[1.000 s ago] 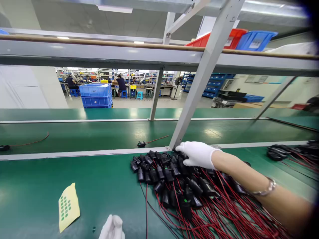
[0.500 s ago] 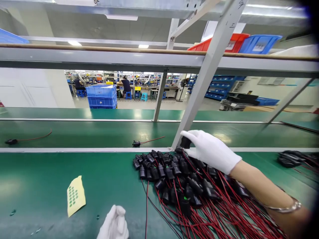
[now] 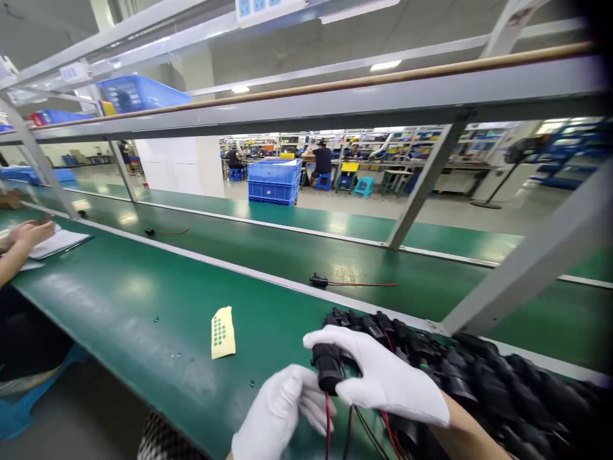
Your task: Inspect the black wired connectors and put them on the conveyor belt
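My right hand (image 3: 378,374), in a white glove, grips a black cylindrical wired socket (image 3: 328,367) between thumb and fingers. Its red and black leads hang down below it. Close by on the left, my white-gloved left hand (image 3: 282,409) has its fingers loosely curved and apart beside the socket and its leads; it does not appear to grip anything. A heap of similar black sockets (image 3: 460,377) lies on the green bench under and beyond my right forearm. Left of the hands lies a cream sheet of green round stickers (image 3: 223,333).
On the green belt lie a wired socket (image 3: 318,280) and another (image 3: 150,231) farther left. A slanted metal post (image 3: 536,262) rises beside the heap. At far left a co-worker's hands (image 3: 31,233) are above papers (image 3: 62,241). Blue crates (image 3: 272,182) stand beyond.
The view has swung left. My right hand has brought a socket from above the heap's far edge towards me, and my left hand has risen to meet it, its fingers spreading.
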### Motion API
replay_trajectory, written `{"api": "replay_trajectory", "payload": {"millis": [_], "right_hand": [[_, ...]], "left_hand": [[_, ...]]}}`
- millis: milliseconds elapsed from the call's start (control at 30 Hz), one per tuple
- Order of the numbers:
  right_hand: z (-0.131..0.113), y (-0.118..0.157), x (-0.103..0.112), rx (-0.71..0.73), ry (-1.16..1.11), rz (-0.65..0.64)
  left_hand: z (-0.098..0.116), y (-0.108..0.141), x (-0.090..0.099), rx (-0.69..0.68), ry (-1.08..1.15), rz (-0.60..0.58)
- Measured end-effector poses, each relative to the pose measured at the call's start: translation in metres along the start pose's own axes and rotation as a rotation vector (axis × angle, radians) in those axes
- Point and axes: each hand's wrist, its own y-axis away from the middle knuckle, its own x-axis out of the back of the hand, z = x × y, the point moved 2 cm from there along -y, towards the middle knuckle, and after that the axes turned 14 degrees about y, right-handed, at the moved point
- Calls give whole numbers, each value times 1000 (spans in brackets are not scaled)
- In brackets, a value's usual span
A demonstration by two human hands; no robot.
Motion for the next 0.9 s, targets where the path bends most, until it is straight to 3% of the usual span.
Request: {"api": "replay_trajectory", "payload": {"millis": [133, 267, 567, 667, 800, 900], "right_hand": [[-10, -4, -13, -32, -31, -42], [-12, -3, -20, -119, -109, -62], [-9, -3, -23, -153, -27, -55], [-9, -2, -26, -117, 55, 15], [-14, 5, -27, 95, 254, 236], [-17, 13, -24, 174, 313, 249]], "left_hand": [[-17, -4, -13, 211, 384, 37], [-17, -1, -20, 399, 704, 103], [-20, 1, -16, 428, 860, 136], [-21, 0, -14, 326, 759, 141], [-6, 5, -9, 12, 195, 67], [9, 10, -5, -95, -120, 20]]}}
